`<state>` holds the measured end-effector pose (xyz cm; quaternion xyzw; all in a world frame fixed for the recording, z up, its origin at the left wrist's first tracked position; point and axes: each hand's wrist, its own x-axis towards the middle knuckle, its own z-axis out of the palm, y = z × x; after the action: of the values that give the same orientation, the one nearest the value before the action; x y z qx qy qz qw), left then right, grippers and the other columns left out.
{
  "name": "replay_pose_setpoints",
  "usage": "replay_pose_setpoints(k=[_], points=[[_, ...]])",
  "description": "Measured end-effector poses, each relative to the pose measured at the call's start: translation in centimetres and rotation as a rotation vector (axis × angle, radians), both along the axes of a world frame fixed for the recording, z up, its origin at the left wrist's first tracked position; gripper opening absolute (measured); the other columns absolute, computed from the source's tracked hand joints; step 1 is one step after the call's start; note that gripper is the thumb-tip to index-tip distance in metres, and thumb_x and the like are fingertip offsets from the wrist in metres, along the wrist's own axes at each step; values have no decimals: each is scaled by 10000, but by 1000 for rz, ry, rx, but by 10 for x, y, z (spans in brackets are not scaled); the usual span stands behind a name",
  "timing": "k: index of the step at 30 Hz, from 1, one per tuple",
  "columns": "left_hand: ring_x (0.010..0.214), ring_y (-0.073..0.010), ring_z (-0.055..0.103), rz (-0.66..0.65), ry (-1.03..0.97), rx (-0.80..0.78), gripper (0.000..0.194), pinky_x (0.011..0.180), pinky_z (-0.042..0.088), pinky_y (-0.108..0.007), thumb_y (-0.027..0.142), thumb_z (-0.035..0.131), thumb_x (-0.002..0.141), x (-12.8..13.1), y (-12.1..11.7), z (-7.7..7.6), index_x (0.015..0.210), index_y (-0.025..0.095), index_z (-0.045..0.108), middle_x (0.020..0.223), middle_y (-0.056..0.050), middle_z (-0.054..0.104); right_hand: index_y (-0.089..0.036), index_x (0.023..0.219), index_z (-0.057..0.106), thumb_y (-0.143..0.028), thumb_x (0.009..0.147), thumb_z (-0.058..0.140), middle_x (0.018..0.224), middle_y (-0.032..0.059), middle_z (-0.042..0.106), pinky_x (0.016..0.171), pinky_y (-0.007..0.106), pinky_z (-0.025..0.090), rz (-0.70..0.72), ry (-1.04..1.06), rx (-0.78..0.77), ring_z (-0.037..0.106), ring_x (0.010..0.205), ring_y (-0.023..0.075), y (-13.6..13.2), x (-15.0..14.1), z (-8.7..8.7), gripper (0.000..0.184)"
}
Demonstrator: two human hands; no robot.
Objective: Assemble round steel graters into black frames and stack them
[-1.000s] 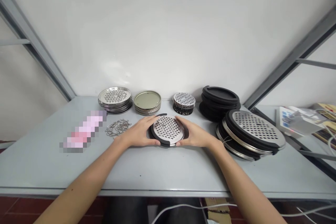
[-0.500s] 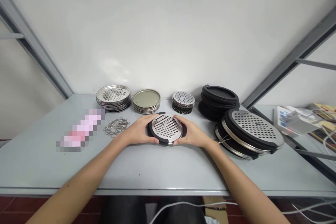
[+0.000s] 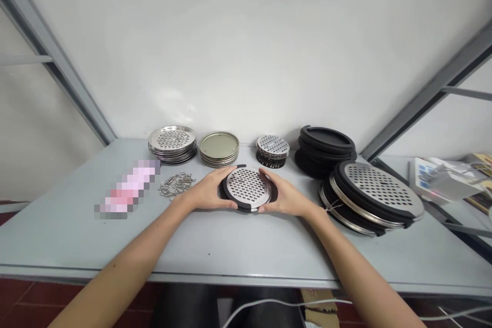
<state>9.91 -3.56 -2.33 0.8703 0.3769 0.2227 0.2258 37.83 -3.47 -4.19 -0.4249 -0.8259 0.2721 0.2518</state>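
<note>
Centrally on the table (image 3: 253, 253), midway between its left and right edges, with bare surface toward the near edge: perforated metal disc (image 3: 249, 187), lying face up in a black band (image 3: 243, 207). Band shows on left and right; at the near side it breaks off by the right thumb, where bare metal rim is visible.

Left hand (image 3: 212, 189) curved around the left side, right hand (image 3: 285, 193) around the right; both hold the assembly, fingers to the far side, thumbs to the near. Under-palm contact cannot be told.

Toward the far edge: perforated plates (image 3: 172, 139), olive discs (image 3: 219, 146), small grates (image 3: 272, 144), black rings (image 3: 329, 138). Loose metal clips (image 3: 177, 184) left of the left hand; banded stack (image 3: 378, 184) near the right edge.

Technique, judged: squeeze evenly from both sides, disc level, so the band seats all round. Press with thumbs close to the break; uneven force could lift the opposite rim.
</note>
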Motion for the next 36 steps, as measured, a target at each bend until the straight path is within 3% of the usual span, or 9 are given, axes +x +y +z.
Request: replay_pose_setpoints(k=[9, 17, 25, 30, 36], points=[[1367, -303, 333, -38, -15, -36, 1025, 1138, 268, -441, 600, 756, 613, 1, 1, 4, 1448, 214, 302, 1499, -98, 345, -163, 1442, 304, -485, 480, 862, 1466, 171, 374, 1146, 459, 262, 58, 185, -116, 384, 1339, 313, 3, -1, -4, 1157], [1345, -297, 370, -99, 1, -44, 1013, 1125, 293, -433, 575, 778, 597, 1, 10, 11, 1436, 227, 331, 1480, -84, 382, -166, 1407, 372, -467, 455, 874, 1456, 159, 389, 1147, 465, 252, 56, 175, -107, 387, 1332, 323, 9, 0, -3, 1118], [1366, -304, 328, -87, -2, 4, 1030, 1138, 274, -434, 602, 750, 622, -3, 10, 0, 1452, 202, 290, 1493, -108, 347, -165, 1453, 289, -469, 478, 867, 1487, 163, 340, 1157, 481, 223, 68, 159, -156, 345, 1358, 331, 10, 2, -1, 1173], [1401, -303, 252, -46, 54, 6, 1036, 1149, 257, -437, 631, 692, 674, -5, 6, -7, 1479, 190, 211, 1538, -119, 234, -161, 1463, 240, -500, 483, 856, 1501, 179, 302, 1152, 497, 232, 44, 80, -89, 329, 1366, 336, 9, 4, -3, 1207], [1396, -317, 260, -30, 71, 34, 1062, 1155, 241, -449, 651, 691, 661, -6, 6, -8, 1477, 165, 217, 1525, -132, 267, -154, 1449, 278, -522, 487, 847, 1474, 183, 355, 1135, 502, 266, 31, 65, -42, 368, 1342, 342, 8, 3, -4, 1177]])
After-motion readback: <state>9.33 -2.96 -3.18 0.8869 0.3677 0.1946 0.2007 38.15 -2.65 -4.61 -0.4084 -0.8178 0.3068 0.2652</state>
